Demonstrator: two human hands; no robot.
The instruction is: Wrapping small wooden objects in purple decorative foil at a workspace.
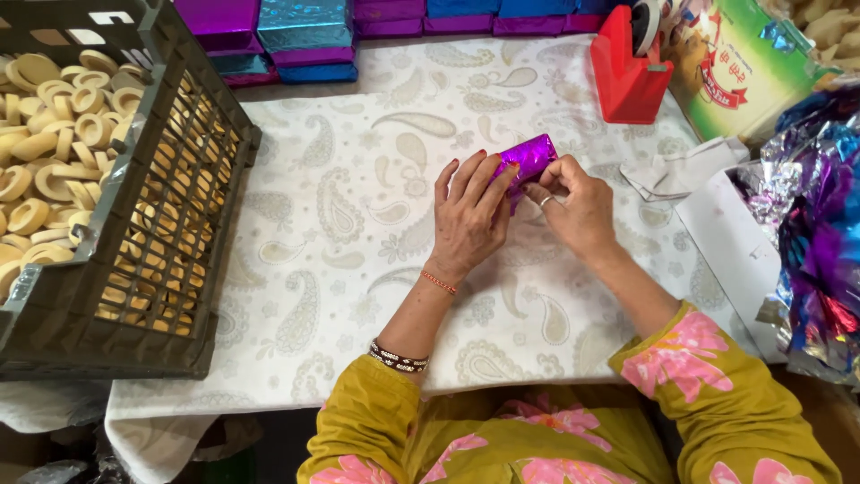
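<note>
Two hands meet mid-table: our left hand (466,220) lays its nearly straight fingers flat along the shiny purple foil-wrapped packet (528,157), while our right hand (578,206) pinches its near end with curled fingertips. Its long axis slants from near-left to far-right.

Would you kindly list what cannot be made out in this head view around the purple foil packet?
- What the purple foil packet contains: the foil covers it.
- The packet's near side: hidden behind the left hand and right hand.
- The tape dispenser: its top is cut off by the upper edge.
- The foil sheets: cut off by the right edge.
</note>
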